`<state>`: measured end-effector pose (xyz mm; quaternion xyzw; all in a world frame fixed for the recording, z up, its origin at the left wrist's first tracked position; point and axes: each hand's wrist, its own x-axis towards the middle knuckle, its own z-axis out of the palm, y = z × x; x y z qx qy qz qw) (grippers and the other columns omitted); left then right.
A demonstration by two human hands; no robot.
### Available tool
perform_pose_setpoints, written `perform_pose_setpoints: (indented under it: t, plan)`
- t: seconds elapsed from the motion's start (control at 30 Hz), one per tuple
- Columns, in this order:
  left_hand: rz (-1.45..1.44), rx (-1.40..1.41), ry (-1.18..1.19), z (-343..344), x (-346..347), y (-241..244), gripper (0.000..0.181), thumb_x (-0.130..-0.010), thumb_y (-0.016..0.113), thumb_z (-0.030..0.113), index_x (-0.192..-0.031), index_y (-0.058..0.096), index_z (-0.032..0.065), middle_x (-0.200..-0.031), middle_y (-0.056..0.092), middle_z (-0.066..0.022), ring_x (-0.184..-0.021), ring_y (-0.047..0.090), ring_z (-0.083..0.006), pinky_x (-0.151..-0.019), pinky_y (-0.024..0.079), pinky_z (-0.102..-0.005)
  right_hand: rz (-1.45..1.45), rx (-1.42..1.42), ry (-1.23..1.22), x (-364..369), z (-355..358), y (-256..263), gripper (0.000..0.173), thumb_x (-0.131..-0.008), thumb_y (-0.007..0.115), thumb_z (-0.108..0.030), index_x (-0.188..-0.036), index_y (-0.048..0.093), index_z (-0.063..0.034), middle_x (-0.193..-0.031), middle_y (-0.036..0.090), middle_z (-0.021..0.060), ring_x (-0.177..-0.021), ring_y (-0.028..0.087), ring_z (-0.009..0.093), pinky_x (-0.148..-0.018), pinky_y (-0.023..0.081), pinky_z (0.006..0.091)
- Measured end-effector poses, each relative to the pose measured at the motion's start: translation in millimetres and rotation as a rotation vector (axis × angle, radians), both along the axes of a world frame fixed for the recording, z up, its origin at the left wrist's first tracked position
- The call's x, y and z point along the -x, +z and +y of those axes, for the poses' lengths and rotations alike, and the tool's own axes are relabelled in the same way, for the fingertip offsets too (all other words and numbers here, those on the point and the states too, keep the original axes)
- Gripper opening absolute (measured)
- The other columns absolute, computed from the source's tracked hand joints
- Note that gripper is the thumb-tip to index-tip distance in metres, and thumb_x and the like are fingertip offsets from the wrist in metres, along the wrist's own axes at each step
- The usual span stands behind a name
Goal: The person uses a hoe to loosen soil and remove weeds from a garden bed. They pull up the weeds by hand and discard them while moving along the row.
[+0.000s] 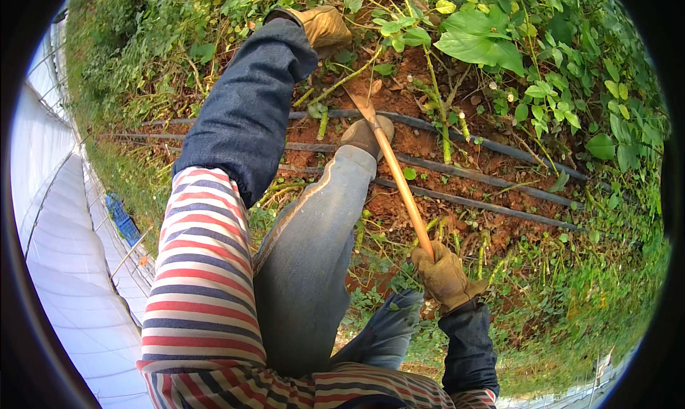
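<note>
My right hand (447, 278), in a tan leather work glove, is closed around the lower end of a wooden handle (398, 173). The handle runs up over my brown boot (369, 133) to a rust-coloured metal blade (362, 104), whose tip is near a cut green stem (353, 74). My left hand (325, 28), gloved too, reaches out at the top centre among the stems and leaves. Its fingers are largely hidden, so its grip cannot be made out. Dark denim sleeve covers reach over both forearms.
Several black irrigation hoses (471, 179) cross the reddish soil (412, 82). Cut green stubs (446, 141) stand up among them. Leafy plants (481, 42) grow thickly at top and right. A blue plastic crate (122, 219) lies at far left beside white sheeting (59, 259).
</note>
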<state>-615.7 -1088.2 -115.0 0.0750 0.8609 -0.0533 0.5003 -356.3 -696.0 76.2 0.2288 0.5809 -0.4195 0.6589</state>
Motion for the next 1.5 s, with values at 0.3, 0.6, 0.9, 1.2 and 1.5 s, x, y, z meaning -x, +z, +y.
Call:
perform_pose_setpoints:
  t: [0.3, 0.6, 0.9, 1.2, 1.5]
  plan:
    - [-0.054, 0.028, -0.122, 29.0, 4.1, -15.8, 0.035, -0.094, 0.068, 0.043, -0.096, 0.072, 0.0087, -0.08, 0.059, -0.0068, -0.07, 0.051, -0.0158, -0.062, 0.04, -0.0347, -0.069, -0.058, 0.006, -6.0, 1.6, 11.5, 0.039, -0.099, 0.058, -0.039, -0.114, 0.064, -0.0038, -0.067, 0.054, 0.0041, -0.048, 0.052, 0.014, -0.046, 0.044, 0.0372]
    - [0.006, -0.085, 0.051, 13.2, -2.1, 3.4, 0.034, -0.096, 0.067, 0.04, -0.089, 0.071, 0.0074, -0.067, 0.058, -0.0039, -0.058, 0.048, -0.0129, -0.052, 0.038, -0.0325, -0.074, -0.052, -0.051, -0.8, 3.8, 19.4, 0.034, -0.097, 0.061, -0.035, -0.107, 0.064, -0.002, -0.064, 0.053, 0.0037, -0.049, 0.05, 0.013, -0.045, 0.041, 0.0349]
    - [0.502, -0.406, 1.166, -19.3, 26.6, 65.1, 0.035, -0.096, 0.066, 0.037, -0.08, 0.071, 0.0061, -0.059, 0.056, -0.0024, -0.052, 0.045, -0.0121, -0.05, 0.039, -0.0304, -0.123, -0.07, -0.052, -5.1, 14.0, 27.5, 0.031, -0.098, 0.061, -0.034, -0.105, 0.064, -0.0042, -0.068, 0.055, 0.0044, -0.053, 0.05, 0.013, -0.048, 0.04, 0.0367]
    - [0.182, -0.011, 0.031, -19.4, -3.1, 0.0, 0.029, -0.1, 0.061, 0.033, -0.091, 0.072, 0.007, -0.064, 0.056, -0.0016, -0.052, 0.042, -0.0121, -0.051, 0.037, -0.0301, 0.013, -0.06, 0.021, -41.3, 38.8, 19.2, 0.033, -0.096, 0.06, -0.043, -0.1, 0.064, -0.0102, -0.071, 0.058, 0.0153, -0.063, 0.057, 0.032, -0.061, 0.045, 0.0477]
    - [-0.016, 0.017, -0.113, 23.0, -4.0, -21.9, 0.03, -0.102, 0.059, 0.033, -0.091, 0.071, 0.008, -0.063, 0.054, -0.0003, -0.051, 0.04, -0.0111, -0.05, 0.035, -0.0297, -0.059, -0.073, 0.028, -24.9, 27.9, 22.7, 0.031, -0.097, 0.06, -0.04, -0.101, 0.063, -0.0088, -0.069, 0.057, 0.0109, -0.061, 0.056, 0.026, -0.059, 0.045, 0.0445]
